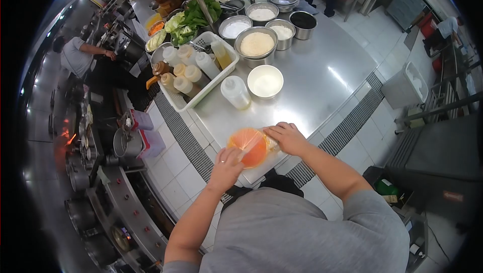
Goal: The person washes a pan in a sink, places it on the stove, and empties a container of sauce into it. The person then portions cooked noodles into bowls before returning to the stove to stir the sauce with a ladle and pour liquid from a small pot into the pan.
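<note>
One orange dish (258,153), seemingly under clear film (248,143), sits at the near edge of one steel table (314,89). My left hand (226,165) bends over its left side, my right hand (286,138) over its right; I cannot tell whether either grips. Uneven pulling could tear the film; tugging nearer could slide the dish off. Farther: one lone bottle (235,92), one white bowl (265,81), one basket (211,86) with about nine squeeze bottles (193,74).

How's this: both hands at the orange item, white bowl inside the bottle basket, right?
No, the head view shows the white bowl on the table, outside the bottle basket; left hand and right hand are at the orange item.
</note>
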Demonstrator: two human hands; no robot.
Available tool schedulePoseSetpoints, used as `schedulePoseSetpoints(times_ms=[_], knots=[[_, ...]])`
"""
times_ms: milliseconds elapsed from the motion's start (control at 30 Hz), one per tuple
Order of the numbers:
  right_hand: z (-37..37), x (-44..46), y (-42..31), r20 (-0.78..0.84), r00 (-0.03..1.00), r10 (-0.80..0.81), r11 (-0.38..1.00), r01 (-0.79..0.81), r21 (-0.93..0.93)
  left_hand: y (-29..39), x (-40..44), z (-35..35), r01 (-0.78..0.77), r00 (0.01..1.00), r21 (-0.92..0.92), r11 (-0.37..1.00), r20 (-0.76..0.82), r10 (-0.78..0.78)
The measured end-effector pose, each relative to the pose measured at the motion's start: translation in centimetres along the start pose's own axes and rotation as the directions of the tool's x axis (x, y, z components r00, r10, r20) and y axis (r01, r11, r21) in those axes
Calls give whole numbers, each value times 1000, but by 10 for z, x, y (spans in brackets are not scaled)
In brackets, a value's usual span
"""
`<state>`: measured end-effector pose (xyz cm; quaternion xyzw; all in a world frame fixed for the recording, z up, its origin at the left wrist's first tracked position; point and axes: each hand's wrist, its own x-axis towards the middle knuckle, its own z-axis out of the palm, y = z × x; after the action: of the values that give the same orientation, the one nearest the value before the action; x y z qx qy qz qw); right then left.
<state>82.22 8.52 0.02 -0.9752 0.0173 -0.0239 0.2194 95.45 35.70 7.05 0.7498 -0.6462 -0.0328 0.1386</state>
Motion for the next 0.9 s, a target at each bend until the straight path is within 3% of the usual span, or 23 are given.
schedulePoseSetpoints(times_ms=[100,167,200,233,267,300,333,367,400,433,467,500,533,600,633,700,800,900], knots=[[4,4,1,-36,999,2,1000,-1,15,-5,-7,0,102,988,-13,995,-115,-102],[5,9,-8,-68,996,54,995,-49,83,-3,-11,-1,263,954,-381,886,-35,-298],[3,12,-16,-94,989,111,983,-96,154,-1,-8,2,268,951,-379,886,-42,-306],[2,12,-24,-90,991,103,984,-88,155,2,-3,7,311,892,-431,847,-175,-417],[-6,11,-37,-226,964,139,983,-106,152,6,-1,13,342,803,-488,803,-293,-520],[-10,11,-48,-356,918,173,980,-126,151,11,-3,22,348,799,-489,799,-291,-526],[-8,11,-58,-352,921,168,981,-121,150,14,-5,33,467,712,-579,669,-203,-672],[-7,13,-67,-277,925,261,960,-218,175,15,-6,40,562,603,-650,512,-101,-791],[-6,16,-71,-201,915,350,930,-313,191,12,-7,45,561,598,-652,510,-107,-794],[-6,20,-73,-200,918,341,933,-306,187,8,-9,50,503,599,-779,375,1,-801],[-3,23,-74,-42,863,503,805,-450,388,6,-13,55,438,609,-872,218,109,-786],[0,25,-75,146,777,613,610,-582,538,2,-16,59,436,604,-874,216,107,-790],[13,26,-68,147,779,609,614,-581,535,-2,-18,63,449,602,-862,234,98,-793],[31,30,-55,330,745,580,396,-612,684,-6,-18,61,455,593,-856,247,85,-801],[30,30,-53,332,748,574,404,-612,680,-7,-19,56,523,588,-792,315,68,-806],[-2,33,-66,547,727,415,-96,-563,821,-4,-21,45,590,579,-717,370,57,-813],[1,36,-62,617,689,380,-156,-610,777,-4,-15,37,627,547,-693,355,67,-834],[-5,34,-67,574,708,410,-172,-558,812,-9,-11,30,680,547,-596,426,26,-837]])
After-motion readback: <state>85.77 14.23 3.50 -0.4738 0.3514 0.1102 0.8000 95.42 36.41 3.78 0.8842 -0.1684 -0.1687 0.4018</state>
